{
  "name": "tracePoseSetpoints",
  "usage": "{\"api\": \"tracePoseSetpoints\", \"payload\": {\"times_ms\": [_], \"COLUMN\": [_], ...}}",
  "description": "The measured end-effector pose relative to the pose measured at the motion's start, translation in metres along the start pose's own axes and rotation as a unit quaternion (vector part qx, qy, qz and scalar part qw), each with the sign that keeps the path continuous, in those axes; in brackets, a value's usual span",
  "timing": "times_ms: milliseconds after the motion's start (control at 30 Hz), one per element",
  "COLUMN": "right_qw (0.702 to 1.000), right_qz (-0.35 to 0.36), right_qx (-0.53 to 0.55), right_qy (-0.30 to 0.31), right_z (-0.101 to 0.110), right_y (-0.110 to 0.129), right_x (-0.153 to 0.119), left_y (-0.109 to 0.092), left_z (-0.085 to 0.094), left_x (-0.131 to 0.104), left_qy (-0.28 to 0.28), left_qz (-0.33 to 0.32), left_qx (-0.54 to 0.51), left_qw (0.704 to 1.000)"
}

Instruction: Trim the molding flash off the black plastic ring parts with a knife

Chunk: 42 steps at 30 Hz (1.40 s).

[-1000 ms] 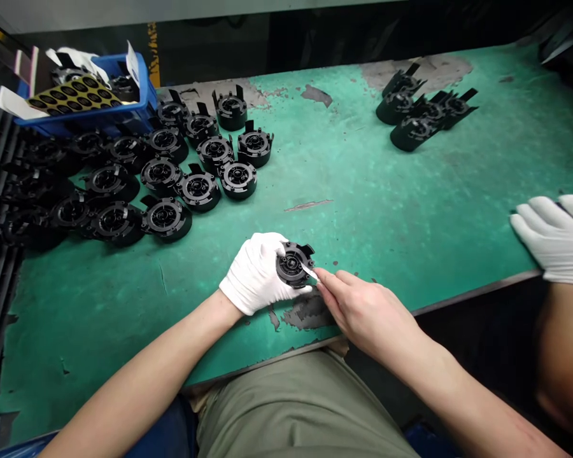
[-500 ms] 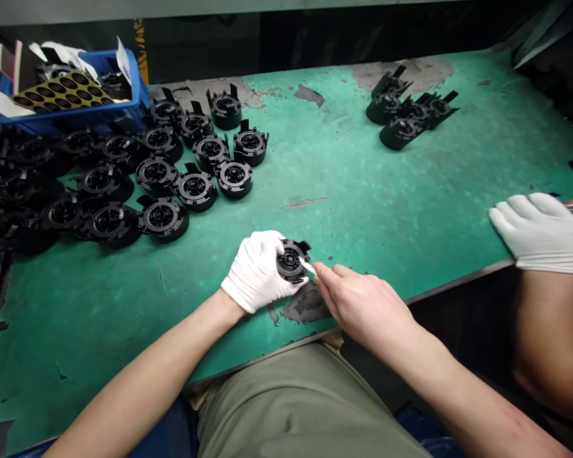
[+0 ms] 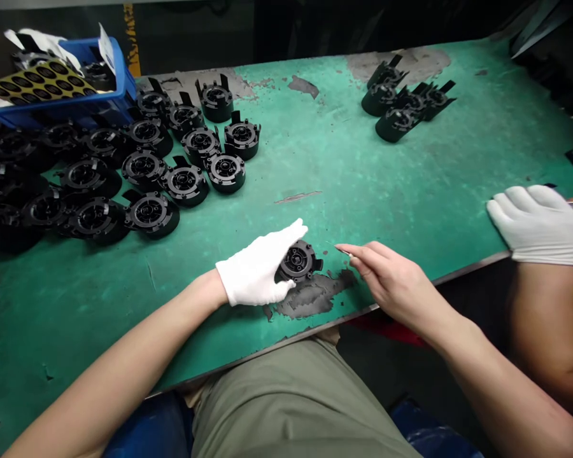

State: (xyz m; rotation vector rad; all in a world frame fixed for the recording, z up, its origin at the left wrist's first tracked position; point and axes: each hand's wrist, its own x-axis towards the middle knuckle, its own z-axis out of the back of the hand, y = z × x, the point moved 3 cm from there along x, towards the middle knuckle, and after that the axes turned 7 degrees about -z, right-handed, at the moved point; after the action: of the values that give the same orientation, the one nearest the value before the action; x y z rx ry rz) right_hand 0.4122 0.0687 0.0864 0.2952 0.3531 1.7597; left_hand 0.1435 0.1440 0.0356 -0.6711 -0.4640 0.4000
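Note:
My left hand [image 3: 258,264], in a white glove, is curved round the left side of a round black plastic housing [image 3: 298,259]. Its thumb lies along the lower edge and the fingers reach past the upper edge. The housing's ribbed face is turned up, and a tab sticks out at its right. Bare and closed, my right hand [image 3: 391,273] pinches a small thin blade [image 3: 344,252] between thumb and fingertips. The blade points left, apart from the housing; most of its handle is hidden in the hand.
Many similar black housings [image 3: 186,181] crowd the left of the green table [image 3: 286,165]; several more [image 3: 396,121] stand at the back right. A blue bin [image 3: 119,76] at the back left holds sticker sheets [image 3: 38,83] and parts. A co-worker's gloved hand [image 3: 539,222] rests at the right edge.
My right hand has drawn the blade rightward, off the housing. The housing has turned clockwise, its tab going from upper right to right. My left fingers have straightened. The view has shifted slightly.

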Motion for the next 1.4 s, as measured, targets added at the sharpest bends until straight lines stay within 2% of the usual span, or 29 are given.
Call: {"api": "tracePoseSetpoints", "payload": {"times_ms": [133,333,500,633,733,833,900,967,1033,1167,1200,1300,1400], "right_qw": [1.000,0.994,0.990,0.988,0.974,0.962,0.967,0.974,0.974,0.950,0.949,0.976,0.991], "right_qz": [0.012,0.070,0.080,0.098,0.102,0.060,0.012,-0.030,-0.042,-0.011,-0.011,-0.018,0.047], "right_qx": [0.002,-0.032,-0.062,0.016,0.105,0.144,0.147,0.152,0.172,0.222,0.222,0.164,0.056], "right_qy": [0.025,0.076,0.099,0.117,0.173,0.224,0.209,0.167,0.143,0.221,0.222,0.140,0.109], "right_z": [-0.005,-0.012,-0.005,0.001,-0.002,-0.007,-0.005,-0.001,0.002,-0.006,-0.007,-0.004,-0.004], "right_y": [-0.005,-0.005,-0.012,-0.007,-0.002,-0.010,-0.021,-0.028,-0.025,-0.010,-0.010,-0.021,-0.025], "right_x": [0.003,0.008,0.013,0.024,0.033,0.036,0.036,0.034,0.034,0.038,0.039,0.034,0.022], "left_y": [-0.004,0.007,0.010,0.010,0.010,0.009,0.009,0.009,0.009,0.009,0.009,0.009,0.009], "left_z": [0.002,-0.015,-0.020,-0.019,-0.019,-0.019,-0.018,-0.018,-0.018,-0.017,-0.017,-0.018,-0.019], "left_x": [0.014,0.017,0.018,0.018,0.017,0.017,0.018,0.018,0.019,0.018,0.018,0.018,0.017], "left_qy": [0.033,-0.033,-0.054,-0.051,-0.050,-0.058,-0.059,-0.055,-0.049,-0.057,-0.059,-0.052,-0.053], "left_qz": [-0.028,-0.032,-0.053,-0.050,-0.051,-0.054,-0.050,-0.047,-0.046,-0.051,-0.050,-0.042,-0.040], "left_qx": [-0.007,0.010,0.024,0.023,0.022,0.022,0.018,0.013,0.011,0.016,0.015,0.011,0.017], "left_qw": [0.999,0.999,0.997,0.997,0.997,0.997,0.997,0.997,0.998,0.997,0.997,0.998,0.998]}}
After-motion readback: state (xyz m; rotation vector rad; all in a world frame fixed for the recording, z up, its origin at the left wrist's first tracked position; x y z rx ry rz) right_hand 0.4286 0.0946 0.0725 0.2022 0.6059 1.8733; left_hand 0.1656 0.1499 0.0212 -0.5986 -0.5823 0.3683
